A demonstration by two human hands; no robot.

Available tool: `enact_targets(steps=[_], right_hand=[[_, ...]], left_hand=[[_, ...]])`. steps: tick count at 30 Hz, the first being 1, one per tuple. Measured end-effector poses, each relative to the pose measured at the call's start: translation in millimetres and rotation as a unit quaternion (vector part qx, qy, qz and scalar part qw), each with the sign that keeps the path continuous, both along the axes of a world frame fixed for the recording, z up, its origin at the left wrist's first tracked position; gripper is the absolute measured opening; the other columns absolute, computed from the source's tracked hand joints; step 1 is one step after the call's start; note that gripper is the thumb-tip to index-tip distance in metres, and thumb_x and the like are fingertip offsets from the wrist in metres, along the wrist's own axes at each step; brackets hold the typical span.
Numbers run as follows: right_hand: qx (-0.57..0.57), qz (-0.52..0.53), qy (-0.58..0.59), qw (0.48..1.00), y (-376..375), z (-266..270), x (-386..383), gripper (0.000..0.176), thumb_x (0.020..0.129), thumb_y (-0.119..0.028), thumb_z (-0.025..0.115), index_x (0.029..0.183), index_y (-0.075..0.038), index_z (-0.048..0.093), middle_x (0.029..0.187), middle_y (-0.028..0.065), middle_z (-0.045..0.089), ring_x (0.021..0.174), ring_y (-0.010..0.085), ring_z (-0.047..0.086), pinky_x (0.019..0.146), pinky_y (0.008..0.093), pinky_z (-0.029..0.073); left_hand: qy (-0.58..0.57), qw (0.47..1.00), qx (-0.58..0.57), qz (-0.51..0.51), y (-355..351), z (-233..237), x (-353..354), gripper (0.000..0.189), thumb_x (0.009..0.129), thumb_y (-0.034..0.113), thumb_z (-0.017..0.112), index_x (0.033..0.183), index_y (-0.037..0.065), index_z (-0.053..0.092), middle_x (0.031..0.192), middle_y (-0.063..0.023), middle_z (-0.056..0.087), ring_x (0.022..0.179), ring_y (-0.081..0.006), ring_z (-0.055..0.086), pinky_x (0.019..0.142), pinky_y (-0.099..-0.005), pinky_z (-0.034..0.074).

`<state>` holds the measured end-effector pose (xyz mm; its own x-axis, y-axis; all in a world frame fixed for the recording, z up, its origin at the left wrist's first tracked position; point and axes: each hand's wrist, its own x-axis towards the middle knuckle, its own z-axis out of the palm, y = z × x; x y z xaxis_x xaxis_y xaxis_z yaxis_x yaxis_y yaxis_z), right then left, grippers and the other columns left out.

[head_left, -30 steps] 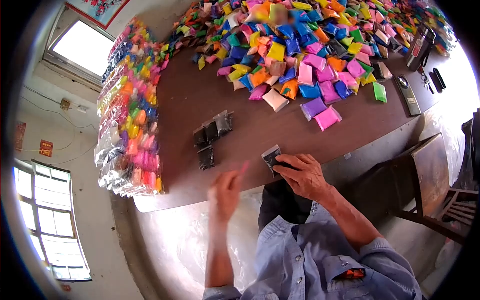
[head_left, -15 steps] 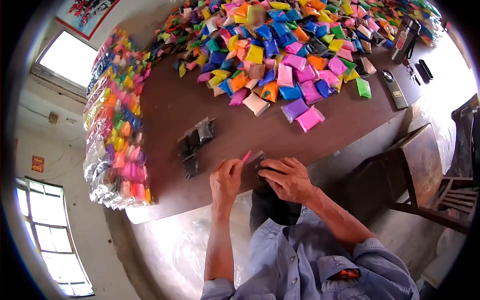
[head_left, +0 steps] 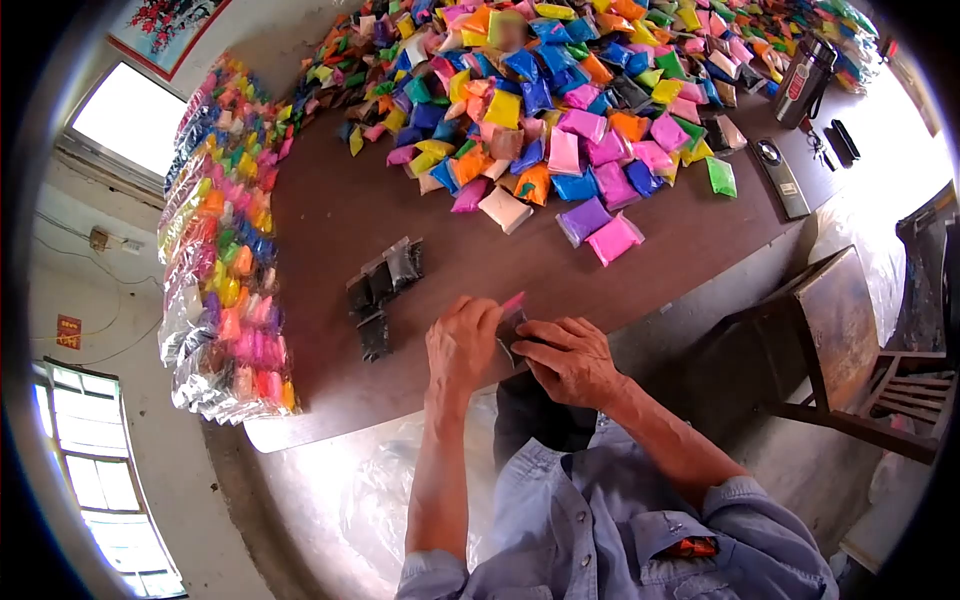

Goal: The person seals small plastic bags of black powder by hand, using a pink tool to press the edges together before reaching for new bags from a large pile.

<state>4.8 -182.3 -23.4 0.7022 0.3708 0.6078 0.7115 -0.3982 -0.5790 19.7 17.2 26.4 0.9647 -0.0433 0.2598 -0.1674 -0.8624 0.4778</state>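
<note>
Both hands meet at the body's midline, backs turned upward. Left hand [head_left: 462, 343] — fingers curled inward with the tips pinched together, wrist straight, bare forearm running up from below. Right hand [head_left: 572, 360] — fingers bent and pressed downward, tips just beside the left hand, bare forearm angled in from the right.

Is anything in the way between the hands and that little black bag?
No, nothing visible. The right hand holds the little black bag, and the left hand, gripping a pink stick, is right against it.
</note>
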Motion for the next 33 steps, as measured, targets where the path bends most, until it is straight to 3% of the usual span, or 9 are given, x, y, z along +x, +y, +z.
enact_targets(steps=[7, 12, 18, 20, 30, 33], right_hand=[[0.007, -0.001, -0.011, 1.0, 3.1, -3.3, 0.8, 0.03, 0.081, -0.007, 0.078, 0.11, -0.015, 0.076, 0.122, 0.0037, 0.071, 0.098, 0.0252, 0.069, 0.082, 0.0381, 0.053], [-0.002, 0.002, 0.004, 1.0, 1.1, 0.1, -0.2, 0.032, 0.079, -0.006, 0.079, 0.109, -0.015, 0.076, 0.121, 0.0038, 0.071, 0.098, 0.0255, 0.069, 0.081, 0.0382, 0.053], [0.016, -0.005, -0.008, 1.0, 1.4, -0.8, -1.0, 0.034, 0.077, -0.004, 0.078, 0.109, -0.015, 0.076, 0.121, 0.0037, 0.071, 0.097, 0.026, 0.069, 0.082, 0.0382, 0.053], [0.012, -0.004, 0.001, 1.0, 1.4, 0.2, -1.6, 0.034, 0.077, -0.004, 0.078, 0.108, -0.015, 0.076, 0.122, 0.0037, 0.071, 0.096, 0.0261, 0.07, 0.082, 0.0381, 0.054], [0.006, -0.021, -0.013, 1.0, 3.1, 5.4, -1.6, 0.034, 0.075, -0.005, 0.081, 0.107, -0.012, 0.074, 0.12, 0.0057, 0.069, 0.098, 0.0285, 0.069, 0.083, 0.0396, 0.054], [0.019, -0.022, 0.008, 1.0, 2.6, 12.8, -4.0, 0.04, 0.073, -0.01, 0.086, 0.111, -0.012, 0.072, 0.122, 0.006, 0.067, 0.101, 0.0287, 0.068, 0.085, 0.0408, 0.054]], left_hand=[[0.004, 0.998, -0.056, -0.003, -9.4, 12.0, -34.0, 0.006, 0.09, 0.006, 0.077, 0.096, 0.004, 0.075, 0.087, -0.0145, 0.07, 0.077, -0.0364, 0.07, 0.066, -0.0406, 0.054], [-0.021, 1.0, -0.012, 0.018, 9.8, -5.9, -22.6, 0.007, 0.092, 0.01, 0.076, 0.096, 0.004, 0.075, 0.088, -0.0146, 0.071, 0.076, -0.0386, 0.07, 0.067, -0.0427, 0.055], [-0.015, 0.999, -0.034, 0.038, 9.1, 5.3, -30.8, 0.008, 0.092, 0.009, 0.075, 0.095, 0.002, 0.074, 0.09, -0.0146, 0.074, 0.075, -0.0321, 0.072, 0.068, -0.0401, 0.055], [0.019, 0.991, -0.119, 0.062, -1.0, 8.4, -45.1, 0.008, 0.092, 0.009, 0.075, 0.094, 0.001, 0.074, 0.088, -0.0144, 0.074, 0.075, -0.0288, 0.071, 0.068, -0.0372, 0.055], [-0.025, 0.993, -0.045, 0.106, 25.3, -18.4, -42.8, 0.009, 0.094, 0.01, 0.074, 0.095, 0.001, 0.075, 0.087, -0.0145, 0.075, 0.075, -0.0265, 0.072, 0.069, -0.0366, 0.055], [-0.038, 0.986, -0.113, 0.117, 21.1, -23.9, -49.6, 0.011, 0.095, 0.012, 0.075, 0.095, 0.002, 0.075, 0.086, -0.0133, 0.075, 0.074, -0.0246, 0.071, 0.07, -0.0364, 0.055]])
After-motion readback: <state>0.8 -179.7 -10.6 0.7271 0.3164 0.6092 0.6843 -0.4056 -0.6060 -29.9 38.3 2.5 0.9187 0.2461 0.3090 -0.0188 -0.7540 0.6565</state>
